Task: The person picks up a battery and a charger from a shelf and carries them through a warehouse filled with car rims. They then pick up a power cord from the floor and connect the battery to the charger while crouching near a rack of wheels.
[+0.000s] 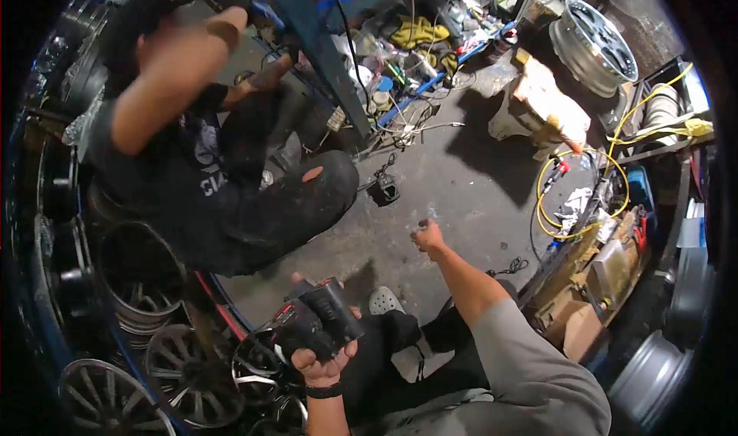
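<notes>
Low in the view, my left hand (pixel 323 367) is wrapped round a black cordless power tool (pixel 332 313) with red markings. The tool has a thick rounded body, and its exact kind is hard to make out. A dark band circles that wrist. My right hand (pixel 429 240) is stretched forward over the concrete floor, its fingers curled closed. Whatever those fingers hold, if anything, is hidden. Beyond it on the floor lies a small black charger-like block (pixel 384 190) with a cord.
Another person (pixel 231 175) in dark clothes sits at the left, one arm raised. Wheel rims (pixel 115 397) crowd the lower left; another rim (pixel 596 44) stands upper right. A yellow hose (pixel 542 213) coils beside a wooden crate (pixel 561 309). Blue-framed shelving (pixel 323 59) holds clutter.
</notes>
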A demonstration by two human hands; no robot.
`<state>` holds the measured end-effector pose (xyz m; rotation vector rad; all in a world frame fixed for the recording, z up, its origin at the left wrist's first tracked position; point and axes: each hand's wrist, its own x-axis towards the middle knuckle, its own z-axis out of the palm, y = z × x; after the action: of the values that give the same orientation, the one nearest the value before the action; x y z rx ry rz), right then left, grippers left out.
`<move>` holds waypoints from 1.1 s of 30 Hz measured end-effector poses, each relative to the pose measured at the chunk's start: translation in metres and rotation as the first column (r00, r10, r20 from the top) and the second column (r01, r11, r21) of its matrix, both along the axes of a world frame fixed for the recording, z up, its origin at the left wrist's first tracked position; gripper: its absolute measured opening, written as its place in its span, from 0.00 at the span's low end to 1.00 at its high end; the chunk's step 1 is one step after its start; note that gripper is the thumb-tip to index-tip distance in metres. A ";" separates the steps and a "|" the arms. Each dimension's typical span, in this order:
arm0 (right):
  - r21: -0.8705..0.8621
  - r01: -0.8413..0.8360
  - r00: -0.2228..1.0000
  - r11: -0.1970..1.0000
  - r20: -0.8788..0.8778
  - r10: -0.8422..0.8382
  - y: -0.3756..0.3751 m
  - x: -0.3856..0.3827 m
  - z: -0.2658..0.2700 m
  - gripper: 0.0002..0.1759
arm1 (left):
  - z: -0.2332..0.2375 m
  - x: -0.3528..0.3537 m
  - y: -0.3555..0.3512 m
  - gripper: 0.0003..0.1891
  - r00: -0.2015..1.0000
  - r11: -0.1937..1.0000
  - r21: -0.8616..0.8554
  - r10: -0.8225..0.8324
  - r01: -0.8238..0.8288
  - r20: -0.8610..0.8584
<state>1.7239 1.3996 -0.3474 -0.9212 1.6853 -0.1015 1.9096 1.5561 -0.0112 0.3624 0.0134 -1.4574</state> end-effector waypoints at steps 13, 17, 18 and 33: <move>-0.413 -0.513 0.841 0.752 -0.417 0.344 -0.099 0.101 -0.091 0.48 | -0.119 0.003 0.052 0.60 0.964 0.974 -0.122 0.209 -0.191 0.161; -0.416 -0.535 0.830 0.736 -0.422 0.365 -0.097 0.092 -0.105 0.47 | -0.107 -0.005 0.040 0.58 0.964 0.969 -0.166 0.212 -0.185 0.161; -0.421 -0.506 0.852 0.752 -0.377 0.362 -0.094 0.083 -0.100 0.46 | -0.105 -0.007 0.039 0.59 0.959 0.972 -0.114 0.225 -0.208 0.169; -0.459 -0.254 0.890 0.851 -0.456 0.020 0.049 -0.057 -0.083 0.50 | -0.141 0.005 -0.013 0.60 0.954 0.972 -0.183 0.191 -0.150 0.233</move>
<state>1.6665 1.4488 -0.4305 -1.5596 2.0422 -0.2679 1.9148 1.5434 -0.1517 0.3977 -0.2700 -1.2241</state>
